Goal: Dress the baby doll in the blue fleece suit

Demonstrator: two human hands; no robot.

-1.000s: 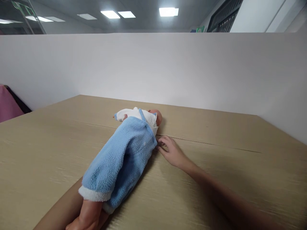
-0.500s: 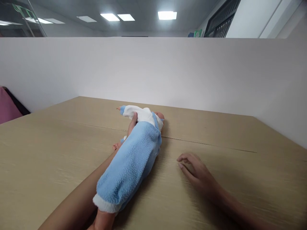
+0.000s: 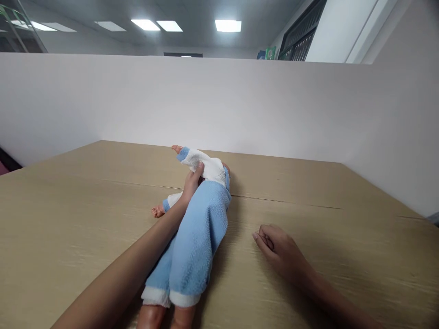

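Note:
A baby doll in a fleecy light-blue and white outfit lies on its side on the wooden table, its legs toward me and its head at the far end, mostly hidden behind the shoulder. My left hand grips it at the chest and upper arm, the thumb on the white sleeve; the other fingers are hidden. One doll arm points up and left, while the other lies on the table beyond my forearm. To the right of the doll, my right hand rests at the tabletop with its fingers curled in, holding nothing visible.
A white partition wall rises behind the table and runs along its sides. Over it show ceiling lights, a dark barred window and a green item. A dark and pink object shows at the left edge.
The doll has been rolled toward the left, so both legs now show apart. Its raised arm points higher. The fingers of my right hand have curled in more. The view has shifted slightly right.

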